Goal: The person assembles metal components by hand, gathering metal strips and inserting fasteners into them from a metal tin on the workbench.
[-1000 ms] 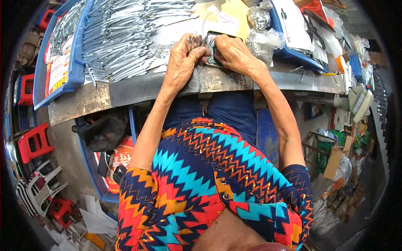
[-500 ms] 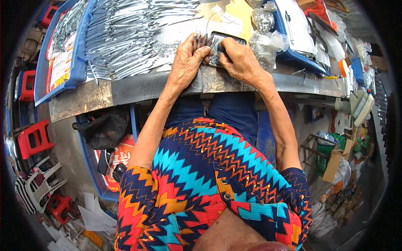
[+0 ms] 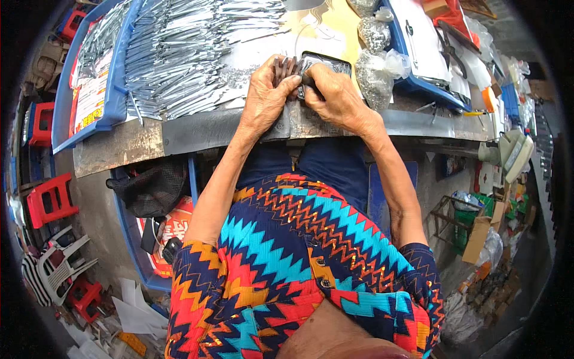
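Several narrow dark brown pieces [image 3: 286,67] stick up fanned out from my left hand [image 3: 266,99], whose thumb and fingers are closed on them. Right beside it, at the table's front edge, is my right hand [image 3: 342,99], its fingers curled in a pinch. What that pinch holds, if anything, is hidden. Just beyond the right hand lies a small black-rimmed tray [image 3: 348,64] with small shiny parts in it, partly covered by the hand. To the left, a wide heap of thin silvery metal strips [image 3: 179,54] spreads over the table.
A blue tray [image 3: 110,113] with more strips stands at the far left. Plastic bags of small parts [image 3: 375,69] sit right of the hands, beside another blue tray [image 3: 421,87]. Below the worn table edge [image 3: 119,146] is a blue bin [image 3: 125,224]. Red stools [image 3: 52,200] stand left.
My right hand has drawn slightly back toward me and left, closer to my left hand. The brown pieces stay in my left hand, fanned a little differently.
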The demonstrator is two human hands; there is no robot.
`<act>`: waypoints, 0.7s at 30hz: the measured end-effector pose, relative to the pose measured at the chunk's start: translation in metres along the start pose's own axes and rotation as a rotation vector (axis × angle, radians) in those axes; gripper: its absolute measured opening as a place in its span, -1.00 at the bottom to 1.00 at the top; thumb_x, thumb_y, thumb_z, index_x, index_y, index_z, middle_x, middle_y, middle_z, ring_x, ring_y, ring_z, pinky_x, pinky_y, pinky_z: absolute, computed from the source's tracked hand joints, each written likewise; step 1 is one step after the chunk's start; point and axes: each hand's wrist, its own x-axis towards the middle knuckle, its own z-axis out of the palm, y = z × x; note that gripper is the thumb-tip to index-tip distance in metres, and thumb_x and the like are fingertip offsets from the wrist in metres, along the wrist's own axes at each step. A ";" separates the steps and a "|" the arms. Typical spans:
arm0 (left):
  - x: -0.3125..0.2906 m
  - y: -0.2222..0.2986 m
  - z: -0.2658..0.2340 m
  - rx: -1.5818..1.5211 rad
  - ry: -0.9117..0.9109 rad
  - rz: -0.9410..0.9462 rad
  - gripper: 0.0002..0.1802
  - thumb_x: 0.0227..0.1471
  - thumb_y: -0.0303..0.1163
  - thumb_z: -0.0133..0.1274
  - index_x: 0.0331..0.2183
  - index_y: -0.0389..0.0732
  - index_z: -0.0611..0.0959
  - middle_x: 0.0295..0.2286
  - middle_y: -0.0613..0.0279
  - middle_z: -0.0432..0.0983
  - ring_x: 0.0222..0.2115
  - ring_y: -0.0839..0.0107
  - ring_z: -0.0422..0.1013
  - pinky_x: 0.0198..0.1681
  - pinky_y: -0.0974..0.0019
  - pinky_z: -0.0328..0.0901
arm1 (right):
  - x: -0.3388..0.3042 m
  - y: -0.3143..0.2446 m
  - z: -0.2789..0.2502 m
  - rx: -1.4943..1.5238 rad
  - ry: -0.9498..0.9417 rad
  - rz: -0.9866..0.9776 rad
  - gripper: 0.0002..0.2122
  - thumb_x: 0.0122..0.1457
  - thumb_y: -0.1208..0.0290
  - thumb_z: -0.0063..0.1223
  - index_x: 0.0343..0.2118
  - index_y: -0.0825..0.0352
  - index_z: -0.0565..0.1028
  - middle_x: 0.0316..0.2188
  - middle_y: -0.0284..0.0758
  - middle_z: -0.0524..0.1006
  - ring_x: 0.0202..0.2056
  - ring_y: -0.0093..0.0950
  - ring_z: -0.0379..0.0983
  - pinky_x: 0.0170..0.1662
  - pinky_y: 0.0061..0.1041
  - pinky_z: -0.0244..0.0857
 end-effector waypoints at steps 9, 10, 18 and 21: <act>-0.002 0.001 -0.003 -0.131 0.018 -0.009 -0.88 -0.05 -0.54 0.04 -0.38 -0.28 0.45 -0.56 0.36 0.40 -0.59 0.64 0.33 -0.50 0.55 0.29 | -0.009 -0.014 0.022 0.282 0.289 0.253 -0.90 0.04 0.54 -0.07 -0.39 0.44 0.33 -0.58 -0.13 0.40 -0.56 -0.28 0.38 -0.47 -0.38 0.25; -0.002 0.003 -0.004 -0.114 0.005 -0.030 -0.85 -0.04 -0.51 0.06 -0.38 -0.28 0.44 -0.53 0.33 0.41 -0.57 0.61 0.34 -0.47 0.53 0.29 | -0.007 -0.016 0.023 0.281 0.289 0.253 -0.90 0.04 0.54 -0.07 -0.39 0.44 0.33 -0.58 -0.13 0.40 -0.56 -0.28 0.38 -0.47 -0.38 0.25; -0.003 0.002 -0.005 -0.141 0.003 -0.022 -0.86 -0.04 -0.51 0.07 -0.39 -0.29 0.44 -0.50 0.31 0.42 -0.54 0.57 0.37 -0.44 0.51 0.31 | 0.002 -0.032 0.028 0.837 0.414 0.568 -0.93 0.09 0.56 -0.02 -0.45 0.46 0.39 -0.65 -0.43 0.38 -0.63 -0.73 0.25 -0.60 -0.68 0.14; -0.004 -0.001 -0.005 -0.122 -0.007 -0.014 -0.84 -0.03 -0.52 0.06 -0.35 -0.30 0.45 -0.50 0.32 0.42 -0.55 0.60 0.36 -0.45 0.53 0.31 | 0.003 -0.031 0.033 0.943 0.448 0.595 -0.92 0.10 0.57 -0.04 -0.47 0.46 0.39 -0.65 -0.42 0.39 -0.63 -0.72 0.27 -0.59 -0.69 0.17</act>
